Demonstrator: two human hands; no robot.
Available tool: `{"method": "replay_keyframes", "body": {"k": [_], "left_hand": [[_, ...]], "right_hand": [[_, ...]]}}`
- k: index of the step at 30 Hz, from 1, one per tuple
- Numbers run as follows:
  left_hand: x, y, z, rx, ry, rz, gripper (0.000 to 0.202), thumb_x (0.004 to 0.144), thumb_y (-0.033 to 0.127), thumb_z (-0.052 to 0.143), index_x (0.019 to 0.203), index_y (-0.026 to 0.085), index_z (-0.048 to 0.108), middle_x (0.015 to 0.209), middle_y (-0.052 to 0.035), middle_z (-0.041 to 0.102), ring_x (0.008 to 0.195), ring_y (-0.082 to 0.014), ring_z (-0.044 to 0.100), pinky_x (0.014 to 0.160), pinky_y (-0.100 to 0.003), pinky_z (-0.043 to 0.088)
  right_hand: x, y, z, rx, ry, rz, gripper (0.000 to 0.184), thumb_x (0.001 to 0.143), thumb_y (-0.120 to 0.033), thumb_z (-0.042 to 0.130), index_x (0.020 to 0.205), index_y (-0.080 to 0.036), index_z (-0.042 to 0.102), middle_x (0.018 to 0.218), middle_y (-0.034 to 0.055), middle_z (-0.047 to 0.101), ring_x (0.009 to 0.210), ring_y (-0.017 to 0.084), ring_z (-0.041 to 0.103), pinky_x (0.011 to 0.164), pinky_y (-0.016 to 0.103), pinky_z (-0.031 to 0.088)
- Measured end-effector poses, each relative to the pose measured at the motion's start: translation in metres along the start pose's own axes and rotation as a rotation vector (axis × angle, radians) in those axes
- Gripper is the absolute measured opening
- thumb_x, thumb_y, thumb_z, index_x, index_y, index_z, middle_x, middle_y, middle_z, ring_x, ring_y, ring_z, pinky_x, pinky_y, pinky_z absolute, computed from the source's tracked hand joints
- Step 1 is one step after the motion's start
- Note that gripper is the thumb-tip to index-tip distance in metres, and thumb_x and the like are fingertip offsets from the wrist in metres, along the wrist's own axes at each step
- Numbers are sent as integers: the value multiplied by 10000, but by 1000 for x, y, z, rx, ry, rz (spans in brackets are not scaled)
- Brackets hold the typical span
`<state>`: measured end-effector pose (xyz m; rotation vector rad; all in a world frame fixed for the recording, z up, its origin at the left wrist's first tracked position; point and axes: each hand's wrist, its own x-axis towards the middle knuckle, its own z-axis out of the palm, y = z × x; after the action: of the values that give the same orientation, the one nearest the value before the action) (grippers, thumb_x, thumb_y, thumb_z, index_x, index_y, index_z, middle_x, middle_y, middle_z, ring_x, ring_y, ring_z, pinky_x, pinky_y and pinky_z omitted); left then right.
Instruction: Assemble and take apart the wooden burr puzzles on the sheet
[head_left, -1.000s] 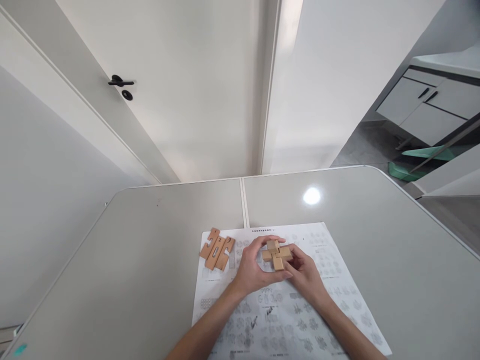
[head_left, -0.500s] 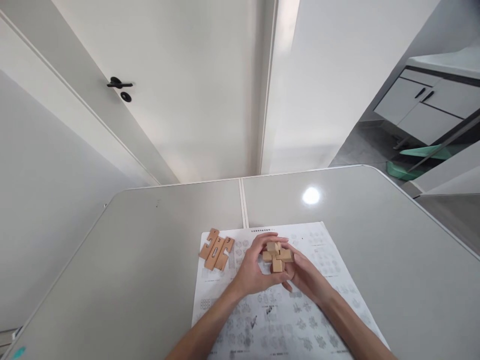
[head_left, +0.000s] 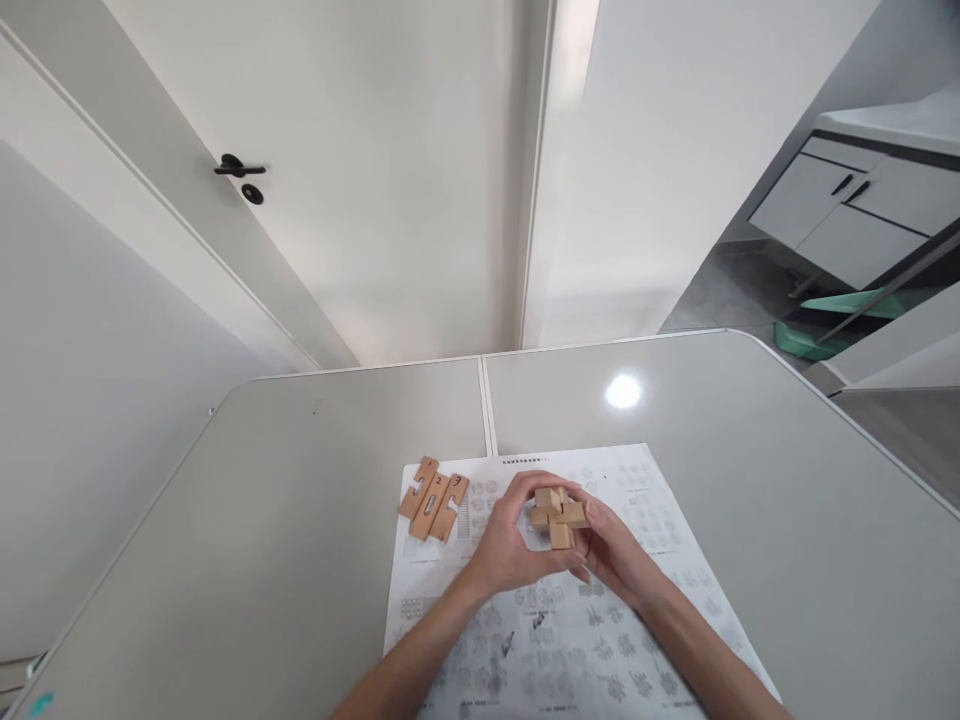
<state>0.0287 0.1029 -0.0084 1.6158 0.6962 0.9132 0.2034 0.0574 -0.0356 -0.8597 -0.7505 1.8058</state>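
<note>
A wooden burr puzzle of interlocked light-brown bars is held up between both hands, over the printed sheet. My left hand curls round its left side, with the fingers along the back and the thumb at the front lower edge. From the right, my right hand grips the puzzle, its thumb on the right-hand bar; some of its fingers are hidden beneath. Left of the hands, flat notched wooden pieces marked 1, 2 and 3 lie side by side on the sheet's upper left corner.
The sheet shows rows of small puzzle drawings and lies on a grey table with a pale seam. Behind the table stands a white door with a black handle. A white cabinet is at the far right.
The puzzle has shifted slightly right and turned a little in the hands. My left fingers have drawn in along its back. The numbered pieces have not moved.
</note>
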Motion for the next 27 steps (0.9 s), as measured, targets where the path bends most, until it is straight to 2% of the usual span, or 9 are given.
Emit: {"method": "replay_keyframes", "body": {"k": [3,6,10,12,16,19,21,24,27], "left_hand": [[0,3,0,-11,-3,-17,639,721,272,906,1297,265,629,1334,-100,644,1211,-312,644,1092,-477,503],[0,5,0,-100,-27,-68,602,781,353,886,1308,252,615,1356,-112,662,1236,-315,644,1093,-466,500],[-1,3,-1,-200,2,-145,607,895,589,750,1347,220,585,1369,-148,686,1296,-330,624,1125,-464,467],[-1,2,-1,-230,41,-162,628,921,672,673,1328,200,589,1344,-159,704,1263,-328,646,1130,-468,458],[1,1,0,-304,79,-175,636,950,723,585,1274,176,616,1307,-164,730,1156,-318,697,1084,-473,490],[2,1,0,-315,112,-210,590,965,700,584,1237,180,643,1308,-151,733,1239,-324,666,1114,-461,471],[2,1,0,-343,94,-235,579,954,697,608,1227,189,649,1326,-145,727,1281,-326,650,1131,-460,465],[2,2,1,-413,27,-247,593,931,715,627,1211,193,643,1342,-154,723,1288,-337,654,1120,-481,484],[2,2,2,-454,-6,-245,585,945,717,601,1206,193,617,1331,-174,727,1270,-341,670,1106,-511,494]], "right_hand": [[0,-1,2,-36,19,-3,721,917,-731,645,1396,-193,618,810,41,610,544,149,497,440,270,477],[0,1,3,-54,-25,-31,727,934,-761,593,1396,-200,599,819,47,620,569,163,519,453,275,486],[1,5,5,-134,-66,-108,608,1004,-698,539,1368,-212,571,765,23,620,557,174,546,477,286,487],[1,6,7,-208,-51,-150,499,1032,-650,531,1248,-208,612,706,-3,601,513,157,523,494,287,475],[1,4,11,-389,73,-259,360,1066,-548,540,987,-208,629,718,-5,627,485,119,480,518,282,454],[-1,6,12,-558,246,-372,268,1026,-480,639,1103,-224,620,797,15,674,555,144,537,530,285,472],[-3,8,11,-699,328,-461,308,979,-433,714,1192,-239,605,780,4,667,601,172,581,559,301,506],[-6,11,10,-885,383,-580,273,963,-397,726,1179,-262,630,695,-21,626,564,187,587,544,315,521],[-8,12,10,-963,414,-642,201,986,-410,691,1133,-272,679,757,17,683,566,193,612,537,324,539]]}}
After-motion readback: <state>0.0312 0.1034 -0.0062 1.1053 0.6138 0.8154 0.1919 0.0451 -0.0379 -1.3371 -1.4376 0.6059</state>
